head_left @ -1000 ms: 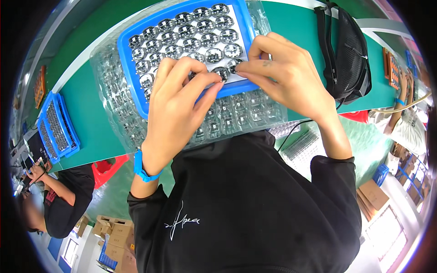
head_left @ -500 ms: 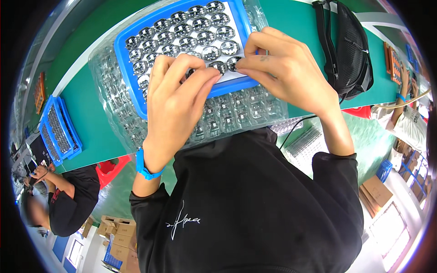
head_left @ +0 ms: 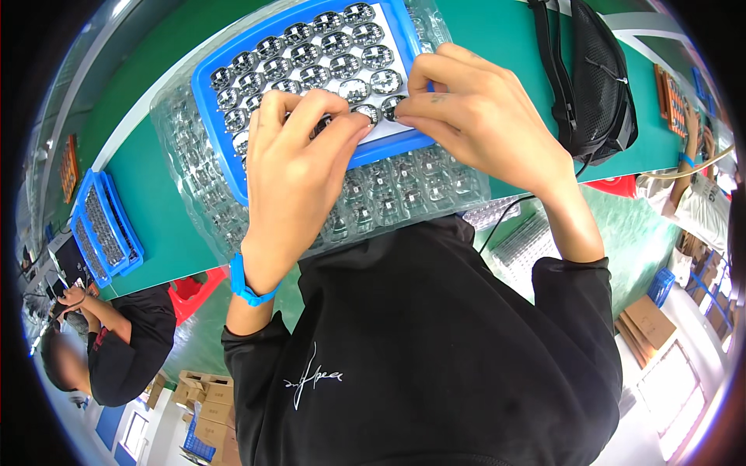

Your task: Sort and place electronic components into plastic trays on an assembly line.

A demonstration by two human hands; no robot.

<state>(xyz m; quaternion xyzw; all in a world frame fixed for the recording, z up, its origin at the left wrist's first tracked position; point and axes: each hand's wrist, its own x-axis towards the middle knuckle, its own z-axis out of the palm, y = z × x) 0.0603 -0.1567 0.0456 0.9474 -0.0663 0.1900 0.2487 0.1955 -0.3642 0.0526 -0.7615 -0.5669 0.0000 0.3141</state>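
Note:
A blue tray (head_left: pixel 211 133) holds rows of small, rounded, shiny dark parts (head_left: pixel 314 75) on a white sheet (head_left: pixel 388 133). Both my hands reach over its near edge. The thumb and fingertips of my left hand (head_left: pixel 291 167) close on one rounded part (head_left: pixel 367 115) in the nearest row. Just right of it, at the tray's near right corner, my right hand (head_left: pixel 486 116) pinches another rounded part (head_left: pixel 391 108). My left hand hides several parts at the tray's near left. What exactly lies under the fingertips is partly covered.
Clear plastic blister trays (head_left: pixel 386 203) filled with small parts lie under the blue tray on the green table (head_left: pixel 167 225). A black mesh bag (head_left: pixel 597 85) rests at right. More blue trays (head_left: pixel 105 225) stand at far left, near a seated person (head_left: pixel 128 342). Red stools (head_left: pixel 196 291) are below the table.
The tray and my hands appear shifted slightly left in view. Both hands stay pinched at the same two neighbouring parts, with the left fingertips moved slightly over theirs.

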